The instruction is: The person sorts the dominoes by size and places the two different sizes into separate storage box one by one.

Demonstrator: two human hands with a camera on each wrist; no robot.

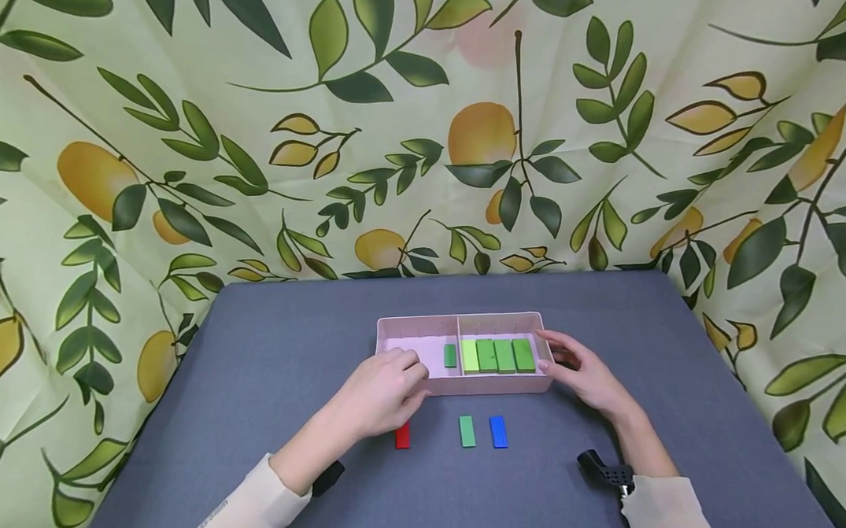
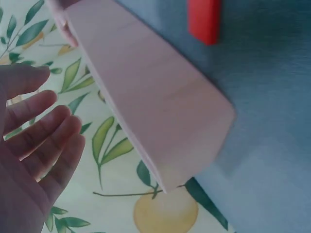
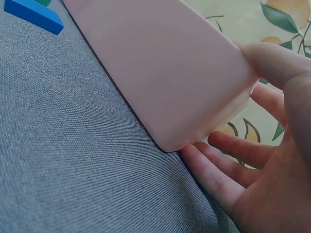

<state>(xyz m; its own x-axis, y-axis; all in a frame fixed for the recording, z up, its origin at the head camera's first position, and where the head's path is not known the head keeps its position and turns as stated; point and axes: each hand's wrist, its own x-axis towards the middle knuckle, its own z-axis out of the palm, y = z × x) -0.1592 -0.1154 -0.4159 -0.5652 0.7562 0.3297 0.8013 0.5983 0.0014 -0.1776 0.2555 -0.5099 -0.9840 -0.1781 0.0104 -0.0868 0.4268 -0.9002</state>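
A pink box (image 1: pixel 499 383) with two compartments lies on the table. My right hand (image 1: pixel 585 371) holds its right end, thumb at the rim (image 3: pixel 238 46) and fingers against the end wall. My left hand (image 1: pixel 391 387) is over the front of the left compartment; its fingers (image 2: pixel 63 145) are loosely bent with nothing between them. A small dark green block (image 1: pixel 450 356) stands in the left compartment beside the divider. In the right compartment are a yellow-green block (image 1: pixel 469 356) and a row of green blocks (image 1: pixel 505 356). A red block (image 1: pixel 402 436) is partly hidden below my left hand.
In front of the box lie a light green block (image 1: pixel 467 431) and a blue block (image 1: pixel 498 432). The table (image 1: pixel 311 308) has a grey-blue cloth cover. Behind it hangs a leaf-and-fruit patterned curtain (image 1: pixel 420 193).
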